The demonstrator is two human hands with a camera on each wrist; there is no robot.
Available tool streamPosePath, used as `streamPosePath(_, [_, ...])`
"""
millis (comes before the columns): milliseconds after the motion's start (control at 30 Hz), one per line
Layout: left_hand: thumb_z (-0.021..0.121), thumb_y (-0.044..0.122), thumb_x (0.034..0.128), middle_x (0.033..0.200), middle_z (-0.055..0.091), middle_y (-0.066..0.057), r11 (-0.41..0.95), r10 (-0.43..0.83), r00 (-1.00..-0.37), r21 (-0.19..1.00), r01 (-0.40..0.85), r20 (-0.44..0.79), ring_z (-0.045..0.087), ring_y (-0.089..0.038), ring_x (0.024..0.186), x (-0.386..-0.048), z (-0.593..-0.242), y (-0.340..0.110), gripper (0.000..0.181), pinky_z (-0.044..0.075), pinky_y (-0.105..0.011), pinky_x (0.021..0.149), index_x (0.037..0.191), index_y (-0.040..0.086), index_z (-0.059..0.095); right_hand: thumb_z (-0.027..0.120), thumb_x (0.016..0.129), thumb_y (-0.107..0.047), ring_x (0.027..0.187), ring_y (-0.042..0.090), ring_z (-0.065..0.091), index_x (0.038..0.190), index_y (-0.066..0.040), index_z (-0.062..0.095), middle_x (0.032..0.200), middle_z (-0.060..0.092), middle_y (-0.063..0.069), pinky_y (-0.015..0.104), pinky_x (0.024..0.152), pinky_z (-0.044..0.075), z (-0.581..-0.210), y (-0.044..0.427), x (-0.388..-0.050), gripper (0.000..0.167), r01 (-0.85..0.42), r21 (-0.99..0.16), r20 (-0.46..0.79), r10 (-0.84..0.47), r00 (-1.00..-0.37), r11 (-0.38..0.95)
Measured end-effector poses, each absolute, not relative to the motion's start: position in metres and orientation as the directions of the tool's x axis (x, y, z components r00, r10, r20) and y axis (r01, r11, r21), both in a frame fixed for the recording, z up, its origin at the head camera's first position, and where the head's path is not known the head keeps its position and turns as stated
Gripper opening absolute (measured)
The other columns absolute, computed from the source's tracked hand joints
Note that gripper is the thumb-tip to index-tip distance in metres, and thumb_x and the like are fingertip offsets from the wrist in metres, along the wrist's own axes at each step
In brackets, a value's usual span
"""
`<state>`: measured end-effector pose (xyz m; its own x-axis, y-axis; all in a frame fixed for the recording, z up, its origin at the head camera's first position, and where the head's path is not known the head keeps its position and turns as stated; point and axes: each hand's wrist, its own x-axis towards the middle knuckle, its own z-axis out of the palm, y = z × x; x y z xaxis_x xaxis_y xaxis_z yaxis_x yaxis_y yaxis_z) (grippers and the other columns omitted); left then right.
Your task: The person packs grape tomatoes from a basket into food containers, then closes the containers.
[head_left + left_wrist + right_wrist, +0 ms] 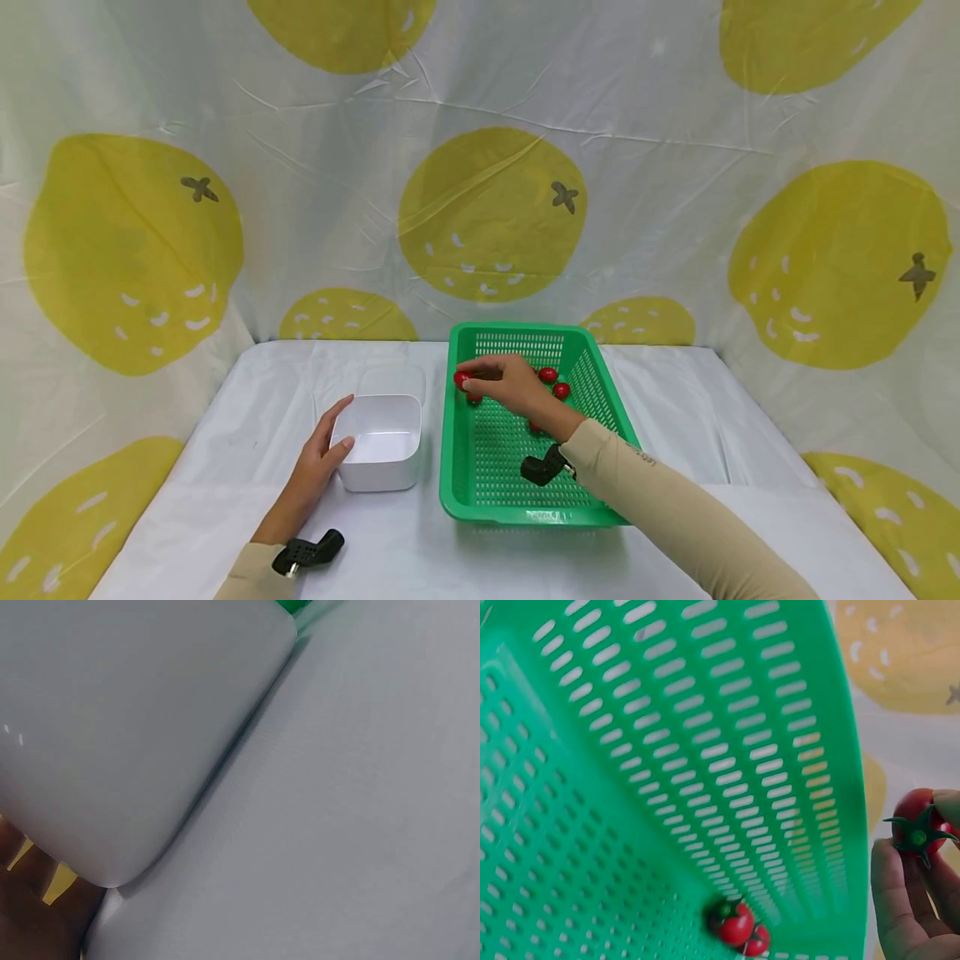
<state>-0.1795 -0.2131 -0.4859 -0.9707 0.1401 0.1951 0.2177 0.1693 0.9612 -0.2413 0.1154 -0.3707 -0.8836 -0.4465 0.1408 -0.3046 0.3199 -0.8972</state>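
The bench holds a green basket, where a few tomatoes are left. The box shows none inside, so little looks done. The left hand has its grip on the box's side. The right hand pinches one tomato in its grip — by the basket's left edge. The right arm hides part of the basket. The box's near inside is hidden — and a pale thing behind it is unclear.

Smooth plastic, creased cloth
From here the green basket looks smooth plastic, the white tub glossy, the cherry tomatoes shiny, the fruit-print backdrop wrinkled
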Motion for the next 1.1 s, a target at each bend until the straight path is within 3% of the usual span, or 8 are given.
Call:
streamPosePath(133, [0.051, 0.021, 0.0990, 0.159, 0.019, 0.001, 0.177, 0.140, -0.971, 0.960, 0.217, 0.194, 0.007, -0.024, 0.147, -0.180, -0.486, -0.214, 0.059, 0.006, -0.060, 0.113, 0.152, 0.030, 0.027, 0.069, 0.090, -0.017, 0.093, 0.022, 0.066, 0.118, -0.008, 0.069, 0.108, 0.071, 0.007, 0.032, 0.073, 0.055, -0.368, 0.107, -0.239, 0.029, -0.292, -0.914, 0.137, -0.462, -0.876, 0.282])
streamPosePath(200, [0.052, 0.020, 0.0989, 0.159, 0.018, 0.001, 0.174, 0.141, -0.971, 0.960, 0.218, 0.195, 0.005, -0.024, 0.147, -0.180, -0.487, -0.214, 0.059, 0.004, -0.060, 0.113, 0.152, 0.030, 0.027, 0.069, 0.090, -0.016, 0.096, 0.025, 0.065, 0.119, -0.006, 0.068, 0.110, 0.070, 0.010, 0.035, 0.075, 0.056, -0.364, 0.102, -0.237, 0.030, -0.288, -0.919, 0.136, -0.470, -0.872, 0.269])
streamPosePath(367, [0.052, 0.019, 0.0986, 0.159, 0.018, 0.001, 0.167, 0.143, -0.970, 0.961, 0.219, 0.197, 0.003, -0.023, 0.147, -0.180, -0.486, -0.213, 0.059, 0.003, -0.060, 0.113, 0.152, 0.029, 0.027, 0.069, 0.090, -0.016, 0.098, 0.019, 0.066, 0.118, -0.008, 0.069, 0.111, 0.069, 0.007, 0.037, 0.083, 0.055, -0.366, 0.090, -0.238, 0.029, -0.280, -0.923, 0.128, -0.475, -0.871, 0.263])
streamPosePath(667, [0.052, 0.019, 0.0981, 0.159, 0.017, -0.003, 0.170, 0.143, -0.967, 0.957, 0.234, 0.211, 0.002, -0.028, 0.147, -0.180, -0.486, -0.212, 0.059, 0.002, -0.063, 0.112, 0.152, 0.026, 0.028, 0.068, 0.091, -0.017, 0.099, 0.018, 0.065, 0.118, -0.009, 0.069, 0.111, 0.069, 0.005, 0.031, 0.080, 0.055, -0.374, 0.070, -0.240, 0.029, -0.300, -0.922, 0.134, -0.525, -0.841, 0.246])
streamPosePath(867, [0.052, 0.021, 0.0982, 0.159, 0.018, 0.001, 0.185, 0.130, -0.972, 0.958, 0.218, 0.196, 0.005, -0.026, 0.147, -0.179, -0.485, -0.213, 0.059, 0.005, -0.063, 0.112, 0.151, 0.030, 0.028, 0.069, 0.090, -0.020, 0.099, 0.017, 0.065, 0.118, -0.013, 0.070, 0.110, 0.069, 0.001, 0.029, 0.081, 0.054, -0.377, 0.057, -0.241, 0.028, -0.309, -0.913, 0.121, -0.546, -0.829, 0.268])
streamPosePath(1100, [0.052, 0.023, 0.0982, 0.159, 0.017, 0.000, 0.194, 0.131, -0.972, 0.957, 0.216, 0.193, -0.002, -0.026, 0.147, -0.178, -0.485, -0.212, 0.058, -0.001, -0.064, 0.111, 0.151, 0.030, 0.028, 0.068, 0.091, -0.020, 0.097, 0.016, 0.066, 0.117, -0.013, 0.070, 0.109, 0.069, 0.000, 0.028, 0.080, 0.054, -0.381, 0.045, -0.242, 0.027, -0.339, -0.899, 0.135, -0.563, -0.816, 0.276])
